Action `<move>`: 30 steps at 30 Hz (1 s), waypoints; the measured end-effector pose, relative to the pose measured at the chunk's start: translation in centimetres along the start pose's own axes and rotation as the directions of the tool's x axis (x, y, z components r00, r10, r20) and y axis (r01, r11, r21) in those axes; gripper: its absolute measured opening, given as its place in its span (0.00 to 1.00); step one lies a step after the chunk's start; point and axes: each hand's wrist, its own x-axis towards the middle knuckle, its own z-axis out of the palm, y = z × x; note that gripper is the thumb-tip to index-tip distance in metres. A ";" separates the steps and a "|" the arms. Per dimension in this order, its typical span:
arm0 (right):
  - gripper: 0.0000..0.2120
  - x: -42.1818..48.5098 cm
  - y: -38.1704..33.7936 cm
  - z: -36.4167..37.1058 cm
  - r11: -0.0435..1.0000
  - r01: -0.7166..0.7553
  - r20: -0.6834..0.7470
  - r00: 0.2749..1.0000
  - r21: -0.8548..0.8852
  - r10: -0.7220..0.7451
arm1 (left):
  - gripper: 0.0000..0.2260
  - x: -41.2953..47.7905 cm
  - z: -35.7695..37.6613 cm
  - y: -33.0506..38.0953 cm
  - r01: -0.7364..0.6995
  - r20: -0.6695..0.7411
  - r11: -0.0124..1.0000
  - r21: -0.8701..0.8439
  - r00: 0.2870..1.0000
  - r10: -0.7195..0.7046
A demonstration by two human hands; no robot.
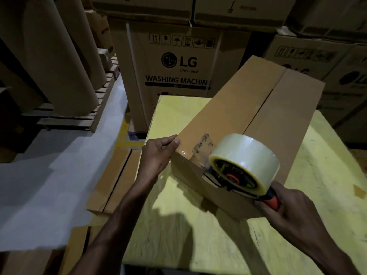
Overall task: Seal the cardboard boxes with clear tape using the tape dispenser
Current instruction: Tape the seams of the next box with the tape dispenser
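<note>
Cardboard box (228, 116) centre frame on yellow table (178, 235), tabletop showing lower centre; left hand (156, 155) grips its near-left corner; right hand (288, 207) grips tape dispenser (244, 163) at near edge; cartons (178, 66) stacked behind.

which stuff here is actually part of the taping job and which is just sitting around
In the job:
cardboard box, lying on the yellow table
tape dispenser with clear tape, at the box's near end
left hand, holding the box's corner
right hand, gripping the dispenser's handle

Just sitting around:
LG washing machine carton
brown paper rolls
wooden pallet
</note>
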 end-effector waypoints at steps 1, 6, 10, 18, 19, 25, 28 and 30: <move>0.14 0.0 0.0 -0.1 1.000 -0.002 0.012 1.000 -0.009 0.002 | 0.15 0.0 0.1 0.0 -0.015 -0.014 0.999 0.032 1.000 0.016; 0.16 0.0 0.7 -0.3 0.999 0.017 0.060 0.998 -0.032 -0.015 | 0.17 -1.4 0.9 0.3 -0.082 -0.132 0.982 0.169 0.986 0.105; 0.14 -0.2 1.1 -0.6 0.993 0.082 0.090 0.993 -0.085 -0.074 | 0.12 -2.4 1.5 1.1 -0.111 -0.215 0.976 0.190 0.965 0.151; 0.16 -4.5 5.5 -3.3 0.993 0.035 0.131 0.991 -0.116 -0.020 | 0.11 -3.0 1.9 1.1 -0.073 -0.297 0.974 0.214 0.945 0.136; 0.17 -5.0 5.9 -3.5 0.992 0.035 0.124 0.992 -0.124 -0.020 | 0.11 -3.2 2.1 1.2 -0.070 -0.306 0.973 0.219 0.942 0.137; 0.17 -5.9 6.8 -4.2 0.992 0.054 0.087 0.995 -0.111 -0.045 | 0.14 -5.1 5.1 1.7 -0.241 -0.213 0.817 0.524 0.891 0.400; 0.19 -6.0 7.1 -4.1 0.987 0.072 0.096 0.994 -0.144 -0.059 | 0.21 -8.1 7.0 1.2 -0.375 0.053 0.631 0.679 0.882 0.468; 0.19 -6.1 7.5 -3.8 0.986 0.088 0.104 0.992 -0.142 -0.073 | 0.20 -11.0 8.0 1.0 -0.528 0.220 0.612 0.589 0.834 0.507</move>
